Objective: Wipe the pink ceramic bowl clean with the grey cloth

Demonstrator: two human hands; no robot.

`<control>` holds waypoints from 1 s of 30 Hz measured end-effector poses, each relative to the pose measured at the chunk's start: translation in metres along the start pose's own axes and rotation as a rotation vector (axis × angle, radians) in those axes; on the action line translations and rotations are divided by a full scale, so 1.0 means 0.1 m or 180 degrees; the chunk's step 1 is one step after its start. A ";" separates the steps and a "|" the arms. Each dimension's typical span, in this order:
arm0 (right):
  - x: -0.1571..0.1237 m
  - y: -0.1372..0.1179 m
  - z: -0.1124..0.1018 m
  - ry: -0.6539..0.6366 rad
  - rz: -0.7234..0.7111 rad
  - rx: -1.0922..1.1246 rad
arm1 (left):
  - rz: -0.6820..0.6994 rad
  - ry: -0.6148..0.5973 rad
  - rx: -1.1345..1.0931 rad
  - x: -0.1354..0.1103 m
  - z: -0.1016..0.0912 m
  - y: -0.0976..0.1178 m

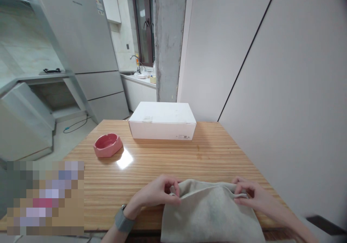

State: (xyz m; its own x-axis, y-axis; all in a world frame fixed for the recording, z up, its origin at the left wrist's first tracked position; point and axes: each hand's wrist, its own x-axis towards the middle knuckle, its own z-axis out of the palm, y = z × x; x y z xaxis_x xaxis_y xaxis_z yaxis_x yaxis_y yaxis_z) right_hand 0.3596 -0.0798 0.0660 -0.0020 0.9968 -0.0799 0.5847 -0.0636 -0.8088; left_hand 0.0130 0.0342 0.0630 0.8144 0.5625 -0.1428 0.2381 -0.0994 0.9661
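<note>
My left hand (155, 192) and my right hand (248, 194) each pinch the top hem of a beige cloth bag (208, 214) between thumb and curled fingers, set well apart so the opening stays stretched across the near edge of the counter (217, 152). Gripping close to the hem keeps the soft fabric from slipping, though I cannot tell whether the bag holds anything. A white cardboard box (162, 122) sits at 12 o'clock, and a pink octagonal dish (107, 144) rests at 11 o'clock.
</note>
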 end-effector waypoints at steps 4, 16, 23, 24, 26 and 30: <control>-0.02 0.05 -0.02 0.0008 0.0144 0.0127 | -0.0147 -0.0160 -0.0259 0.08 0.00 0.03; -0.09 0.12 -0.05 0.0367 0.0281 0.0158 | -0.0152 0.0934 -0.0238 0.22 0.00 -0.15; -0.22 0.15 -0.16 0.0711 0.0319 0.0196 | -0.0062 0.1130 -0.0341 0.03 -0.11 -0.12; -0.25 0.16 -0.18 0.0747 0.0304 0.0192 | -0.0054 0.1147 -0.0380 -0.01 -0.13 -0.09; -0.31 0.16 -0.20 0.0848 0.0268 0.0216 | -0.0020 0.1179 -0.0426 -0.09 -0.16 -0.02; -0.41 0.17 -0.19 0.1283 0.0305 0.0432 | 0.0238 0.1227 -0.0414 -0.29 -0.20 0.13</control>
State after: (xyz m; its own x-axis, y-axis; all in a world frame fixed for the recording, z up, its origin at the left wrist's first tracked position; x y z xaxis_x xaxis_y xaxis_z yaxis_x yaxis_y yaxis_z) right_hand 0.3847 -0.1212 0.0664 0.3796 0.9236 0.0538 0.4547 -0.1356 -0.8803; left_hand -0.0175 0.0330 0.0843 0.5632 0.8263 -0.0042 0.0969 -0.0610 0.9934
